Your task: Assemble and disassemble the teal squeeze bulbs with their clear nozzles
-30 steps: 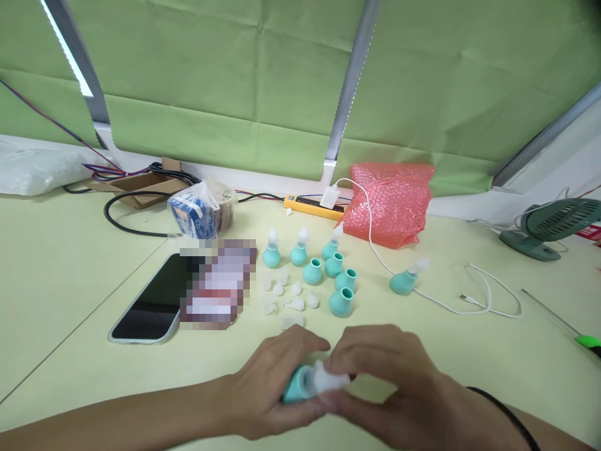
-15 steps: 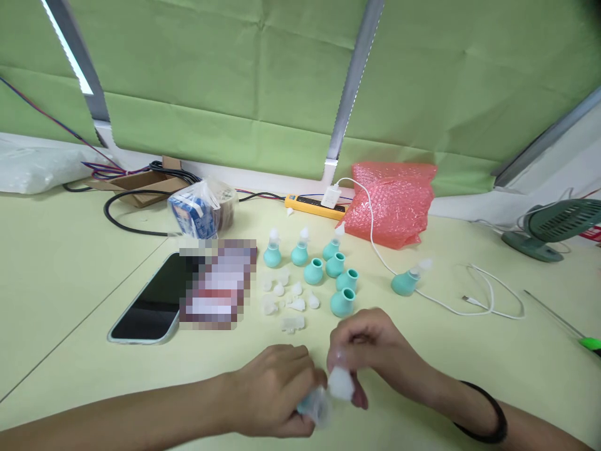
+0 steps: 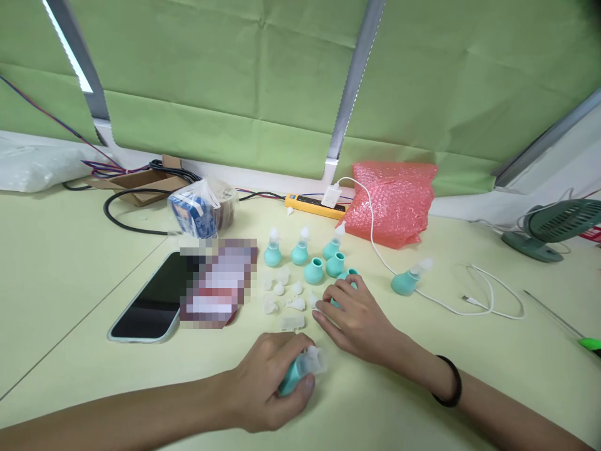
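My left hand (image 3: 275,388) is closed around a teal rubber bulb (image 3: 292,374) lying on its side, with a clear plastic collar (image 3: 313,361) in its mouth. My right hand (image 3: 352,319), a black band on its wrist, lies further forward with its fingers stretched out, and I see nothing in it. Its fingertips rest beside the loose clear tips (image 3: 286,297) and cover one open teal bulb (image 3: 350,275). Behind stand two more open bulbs (image 3: 313,270) and three bulbs with tips fitted (image 3: 273,250). Another fitted bulb (image 3: 406,280) lies to the right.
A phone (image 3: 153,299) and a blurred card (image 3: 218,283) lie at the left. At the back are a bagged tape roll (image 3: 201,210), a yellow power strip (image 3: 310,205) and pink bubble wrap (image 3: 392,200). A white cable (image 3: 469,294), a fan (image 3: 549,225) and a green-handled tool (image 3: 589,343) are to the right.
My right hand let go of the clear piece at the bulb's mouth and moved forward to the loose parts. My left hand still holds the bulb, with the collar seated.
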Tool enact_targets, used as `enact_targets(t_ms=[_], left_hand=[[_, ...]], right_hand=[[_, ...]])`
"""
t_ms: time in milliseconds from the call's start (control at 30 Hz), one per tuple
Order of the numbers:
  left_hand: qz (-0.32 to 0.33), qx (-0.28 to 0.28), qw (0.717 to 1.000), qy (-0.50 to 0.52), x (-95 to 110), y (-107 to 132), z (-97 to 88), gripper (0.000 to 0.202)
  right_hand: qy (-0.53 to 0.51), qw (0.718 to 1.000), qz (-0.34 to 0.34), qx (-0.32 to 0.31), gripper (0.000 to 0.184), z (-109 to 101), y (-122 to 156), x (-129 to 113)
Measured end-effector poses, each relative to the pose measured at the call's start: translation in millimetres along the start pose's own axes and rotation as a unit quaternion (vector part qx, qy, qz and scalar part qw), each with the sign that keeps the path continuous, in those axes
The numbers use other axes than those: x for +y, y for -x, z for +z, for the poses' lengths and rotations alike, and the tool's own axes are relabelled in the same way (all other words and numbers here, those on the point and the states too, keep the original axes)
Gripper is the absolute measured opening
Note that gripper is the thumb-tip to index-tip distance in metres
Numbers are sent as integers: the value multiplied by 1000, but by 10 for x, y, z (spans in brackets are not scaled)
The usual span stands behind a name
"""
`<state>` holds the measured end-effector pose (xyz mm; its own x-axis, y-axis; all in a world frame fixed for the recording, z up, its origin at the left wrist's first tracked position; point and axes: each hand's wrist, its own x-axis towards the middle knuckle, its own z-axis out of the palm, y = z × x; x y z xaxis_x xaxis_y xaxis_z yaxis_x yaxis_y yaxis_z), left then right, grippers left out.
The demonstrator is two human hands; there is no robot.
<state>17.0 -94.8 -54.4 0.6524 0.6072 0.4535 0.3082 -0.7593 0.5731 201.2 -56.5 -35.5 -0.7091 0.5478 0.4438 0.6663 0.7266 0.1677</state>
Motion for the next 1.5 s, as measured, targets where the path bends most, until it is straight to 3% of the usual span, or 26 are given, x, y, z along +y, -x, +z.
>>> enact_targets(t_ms=[200,367,433,567,667,767,867,967,1033,1233,1333,1500], left_hand=[[-66,-2,998,5,-3,-19,23,11],[-104,54,993,34,-29,-34,31,11],[-120,81,988,60,-36,-40,35,13],[-111,97,985,95,-54,-28,68,22],[-89,114,985,96,-59,-12,74,30],[-37,112,988,102,-46,-20,21,23],[22,101,989,106,-13,-54,-62,6],[17,127,986,104,28,-92,-122,4],[9,152,982,112,51,-111,-143,7],[86,216,970,75,85,-157,-199,13],[121,222,965,64,87,-174,-226,17],[122,220,967,34,72,-180,-231,20]], right_hand=[[-13,1000,-14,6,20,3,-16,43],[-221,971,31,85,13,-197,-13,-44],[-300,950,68,46,14,-286,-8,-121],[-348,927,124,-63,15,-341,-7,-276],[-387,909,132,-82,8,-325,-16,-326],[-474,864,148,-90,5,-347,-20,-304],[-581,784,180,-122,12,-394,-13,-256],[-652,709,209,-166,19,-410,-1,-234],[-676,679,222,-183,23,-397,1,-235],[-710,629,258,-182,26,-361,-17,-240],[-718,615,273,-178,26,-354,-12,-243],[-729,601,289,-151,27,-320,15,-282]])
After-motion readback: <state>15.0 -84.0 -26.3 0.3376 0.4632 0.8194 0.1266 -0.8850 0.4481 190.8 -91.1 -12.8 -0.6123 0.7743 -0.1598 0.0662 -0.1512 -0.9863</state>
